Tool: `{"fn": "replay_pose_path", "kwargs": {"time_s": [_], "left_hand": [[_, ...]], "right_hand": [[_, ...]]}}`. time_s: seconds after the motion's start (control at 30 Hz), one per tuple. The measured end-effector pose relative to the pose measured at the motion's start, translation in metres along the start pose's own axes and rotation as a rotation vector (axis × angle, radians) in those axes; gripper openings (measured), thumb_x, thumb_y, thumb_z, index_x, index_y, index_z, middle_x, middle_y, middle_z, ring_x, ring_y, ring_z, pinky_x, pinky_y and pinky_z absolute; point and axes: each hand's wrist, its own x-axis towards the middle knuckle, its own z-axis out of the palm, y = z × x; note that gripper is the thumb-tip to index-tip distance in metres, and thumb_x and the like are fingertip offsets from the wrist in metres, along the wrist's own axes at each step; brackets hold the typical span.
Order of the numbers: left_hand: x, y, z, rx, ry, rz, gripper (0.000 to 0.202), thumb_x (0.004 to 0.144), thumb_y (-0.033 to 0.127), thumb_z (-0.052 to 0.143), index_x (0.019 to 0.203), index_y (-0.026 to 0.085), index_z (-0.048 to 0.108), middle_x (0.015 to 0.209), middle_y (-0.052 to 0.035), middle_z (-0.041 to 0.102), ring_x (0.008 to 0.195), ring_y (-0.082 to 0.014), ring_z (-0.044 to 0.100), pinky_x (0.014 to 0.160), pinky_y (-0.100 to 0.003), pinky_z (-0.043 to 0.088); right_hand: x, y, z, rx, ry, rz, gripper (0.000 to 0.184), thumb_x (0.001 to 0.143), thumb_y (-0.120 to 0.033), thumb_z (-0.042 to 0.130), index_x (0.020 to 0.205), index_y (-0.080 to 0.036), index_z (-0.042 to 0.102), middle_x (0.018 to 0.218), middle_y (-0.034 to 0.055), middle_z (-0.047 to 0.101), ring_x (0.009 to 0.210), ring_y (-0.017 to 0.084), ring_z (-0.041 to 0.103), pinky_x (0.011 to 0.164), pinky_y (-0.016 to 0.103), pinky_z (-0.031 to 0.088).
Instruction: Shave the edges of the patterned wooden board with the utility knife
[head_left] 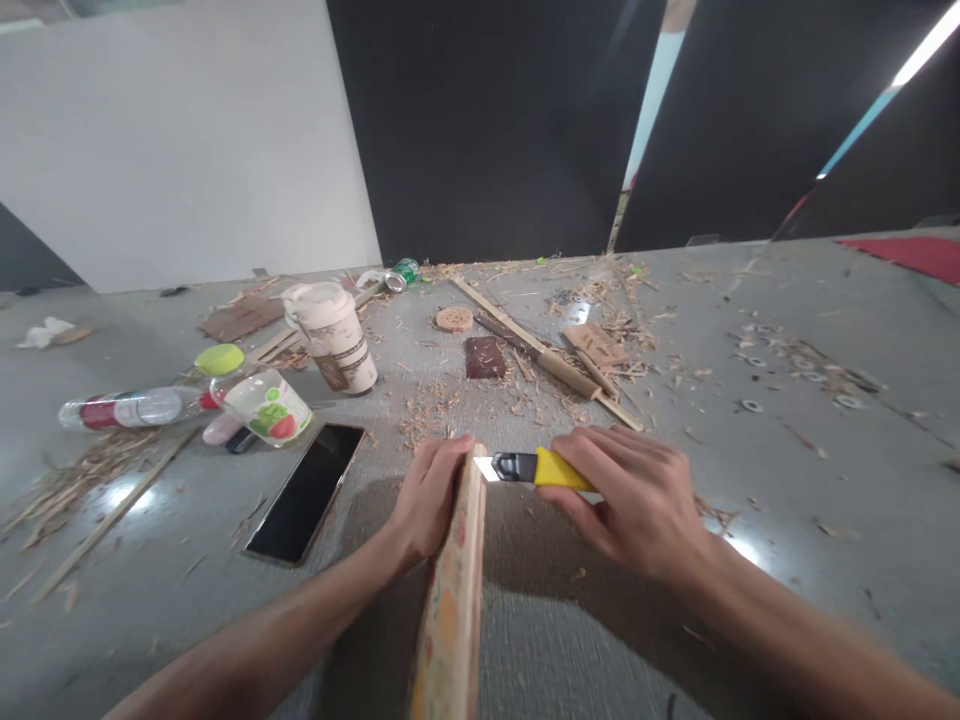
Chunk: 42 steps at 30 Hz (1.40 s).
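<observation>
My right hand (630, 490) is wrapped around the yellow handle of a utility knife (551, 468). Its blade points left and meets the far end of a long wooden board (454, 590). That board stands narrow edge up, with coloured patches on its side, and runs toward me out of the bottom of the view. Gripping the board near its far end from the left is my left hand (429, 495), thumb along the top; its other fingers are partly hidden. A dark phone (306, 495) lies on the floor left of my left hand.
Wood shavings litter the grey floor. Left stand a lidded paper cup (330, 335) and a fruit-printed cup (268, 408), with a plastic bottle (142, 408) lying beside them. Ahead are a brown sanding block or pad (485, 357), wooden strips (540, 350), a green can (403, 274) and dark wall panels.
</observation>
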Motion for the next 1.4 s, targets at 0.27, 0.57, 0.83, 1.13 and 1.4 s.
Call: {"fn": "replay_pose_path", "kwargs": {"time_s": [0.27, 0.57, 0.83, 1.13, 1.4], "left_hand": [[0.003, -0.005, 0.002, -0.001, 0.047, -0.062, 0.040, 0.094, 0.047, 0.038, 0.068, 0.019, 0.052, 0.074, -0.0047, 0.057, 0.078, -0.0202, 0.051, 0.074, -0.028, 0.043], [-0.027, 0.015, -0.015, 0.121, -0.036, 0.281, 0.044, 0.103, 0.036, 0.024, 0.062, 0.020, 0.023, 0.056, 0.0016, 0.028, 0.053, -0.0134, 0.029, 0.057, -0.030, 0.025], [-0.009, -0.004, -0.008, 0.204, 0.058, 0.092, 0.045, 0.097, 0.040, 0.029, 0.066, 0.018, 0.054, 0.066, -0.0016, 0.057, 0.069, -0.0182, 0.052, 0.071, -0.029, 0.038], [-0.008, -0.006, -0.006, 0.214, 0.056, 0.057, 0.048, 0.095, 0.046, 0.028, 0.066, 0.018, 0.056, 0.068, -0.0031, 0.059, 0.070, -0.0193, 0.052, 0.070, -0.029, 0.040], [-0.007, -0.010, -0.005, 0.312, 0.007, 0.109, 0.048, 0.097, 0.038, 0.024, 0.074, 0.018, 0.060, 0.075, -0.0052, 0.066, 0.078, -0.0213, 0.058, 0.077, -0.032, 0.040]], "right_hand": [[0.005, -0.006, 0.003, 0.008, 0.018, 0.026, 0.026, 0.101, -0.040, 0.053, 0.086, -0.019, 0.058, 0.072, 0.0021, 0.063, 0.062, 0.015, 0.053, 0.060, 0.030, 0.036], [-0.007, 0.068, -0.004, -0.235, 0.071, 0.611, 0.040, 0.100, -0.056, 0.048, 0.081, -0.022, 0.059, 0.051, -0.0040, 0.048, 0.043, 0.012, 0.040, 0.047, 0.026, 0.025], [-0.004, 0.011, 0.005, 0.276, -0.053, 0.219, 0.020, 0.099, -0.035, 0.048, 0.088, -0.021, 0.056, 0.062, -0.0039, 0.047, 0.051, 0.011, 0.041, 0.051, 0.027, 0.031], [-0.010, 0.006, 0.008, 0.337, -0.167, 0.068, 0.019, 0.098, -0.034, 0.050, 0.085, -0.021, 0.051, 0.067, -0.0020, 0.049, 0.058, 0.013, 0.043, 0.056, 0.030, 0.028], [-0.007, 0.001, 0.008, 0.260, -0.199, 0.058, 0.023, 0.100, -0.037, 0.049, 0.085, -0.020, 0.051, 0.068, -0.0008, 0.052, 0.059, 0.014, 0.045, 0.057, 0.030, 0.029]]}}
